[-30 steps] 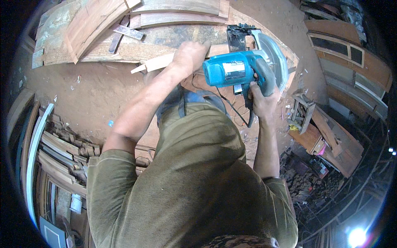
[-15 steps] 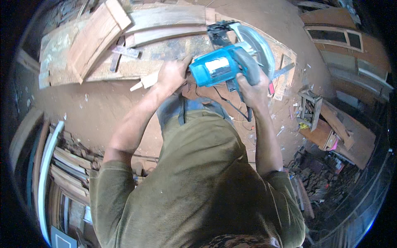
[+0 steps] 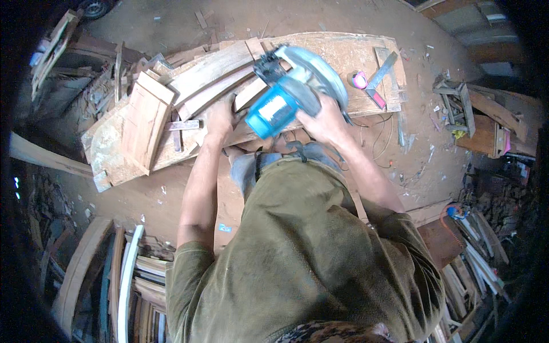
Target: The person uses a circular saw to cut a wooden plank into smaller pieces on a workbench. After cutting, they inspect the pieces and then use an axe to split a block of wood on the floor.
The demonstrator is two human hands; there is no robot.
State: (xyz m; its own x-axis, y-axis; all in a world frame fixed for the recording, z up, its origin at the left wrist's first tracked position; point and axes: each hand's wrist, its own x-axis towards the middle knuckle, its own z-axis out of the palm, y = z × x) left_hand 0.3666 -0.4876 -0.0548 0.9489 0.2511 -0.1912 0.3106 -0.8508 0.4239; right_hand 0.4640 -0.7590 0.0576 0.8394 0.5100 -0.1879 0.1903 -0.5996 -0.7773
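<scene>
My right hand (image 3: 321, 120) grips the handle of a teal circular saw (image 3: 271, 111), which is slightly blurred over the worktable (image 3: 309, 46). My left hand (image 3: 223, 117) is closed on a pale narrow board (image 3: 250, 92), just left of the saw's motor; its fingertips are partly hidden. Two curved planks (image 3: 214, 71) lie behind that board. A wide slanted plank (image 3: 146, 120) and small crossed offcuts (image 3: 183, 124) lie on the table to the left. A pink round object (image 3: 359, 80) and a square with a red handle (image 3: 377, 98) sit at the right.
Scrap wood is heaped beyond the table's left end (image 3: 97, 74). A wooden frame (image 3: 463, 111) with loose boards stands at the right. Long timbers (image 3: 128, 274) are stacked at the lower left, more (image 3: 480, 246) at the lower right. A cable (image 3: 383, 146) lies on the floor.
The view has shifted, showing more floor behind the table. The saw has moved left, with my right arm now angled inward. My left hand remains on the narrow board, now lower in view.
</scene>
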